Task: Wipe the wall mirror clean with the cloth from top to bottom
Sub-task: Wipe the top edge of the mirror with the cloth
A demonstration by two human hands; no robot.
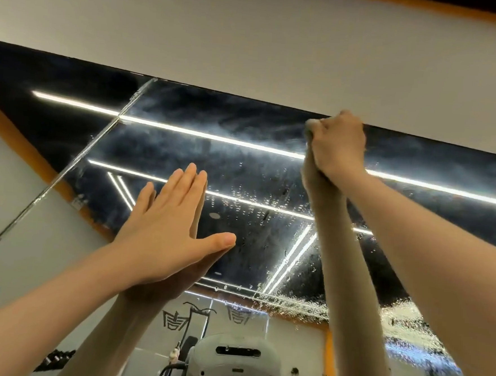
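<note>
The wall mirror (242, 164) fills the middle of the view, hazy with smears near its top and beaded with water drops lower down. My right hand (339, 141) is raised to the mirror's top edge, fingers curled round a small grey cloth (310, 127), of which only a bit shows at the knuckles. My left hand (168, 220) lies flat against the glass lower and to the left, fingers straight and together, thumb out. Both arms and the hands are mirrored in the glass.
A pale wall (251, 41) runs above the mirror's top edge. A vertical seam (97, 145) joins this panel to another mirror panel on the left. The reflection shows ceiling light strips, gym machines and a white headset (236, 360) at the bottom.
</note>
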